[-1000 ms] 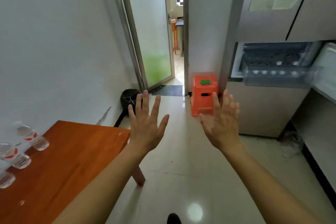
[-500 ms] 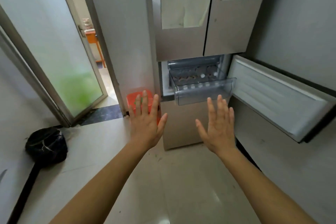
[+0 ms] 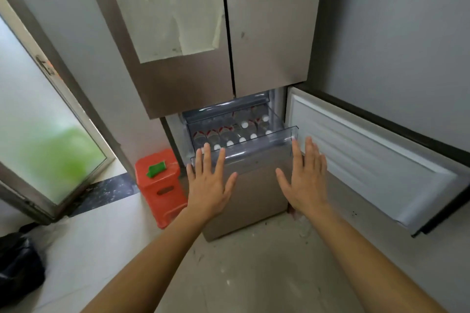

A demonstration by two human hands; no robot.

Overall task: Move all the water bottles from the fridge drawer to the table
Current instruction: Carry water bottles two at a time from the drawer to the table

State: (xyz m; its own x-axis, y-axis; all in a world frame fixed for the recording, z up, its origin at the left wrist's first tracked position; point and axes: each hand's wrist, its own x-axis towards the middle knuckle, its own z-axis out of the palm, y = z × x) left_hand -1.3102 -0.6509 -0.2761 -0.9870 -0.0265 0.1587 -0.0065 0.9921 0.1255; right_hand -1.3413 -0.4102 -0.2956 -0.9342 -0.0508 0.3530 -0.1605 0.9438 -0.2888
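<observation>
The fridge's clear plastic drawer point(image 3: 256, 154) is pulled out below the two closed upper doors. Several water bottles point(image 3: 230, 136) with white caps and red labels stand packed inside it. My left hand point(image 3: 209, 183) is held out flat, fingers spread, in front of the drawer's left front corner. My right hand point(image 3: 306, 175) is also flat and empty, just below the drawer's right front corner. Neither hand holds anything. The table is out of view.
The lower fridge door point(image 3: 368, 160) stands swung wide to the right. An orange plastic stool point(image 3: 159, 185) with a green item on top sits left of the fridge. A frosted glass door point(image 3: 43, 140) is at the left, a black bag point(image 3: 17, 264) on the floor.
The view has swung from the table and doorway to the fridge and come closer. Both empty hands now reach nearly to the drawer's front.
</observation>
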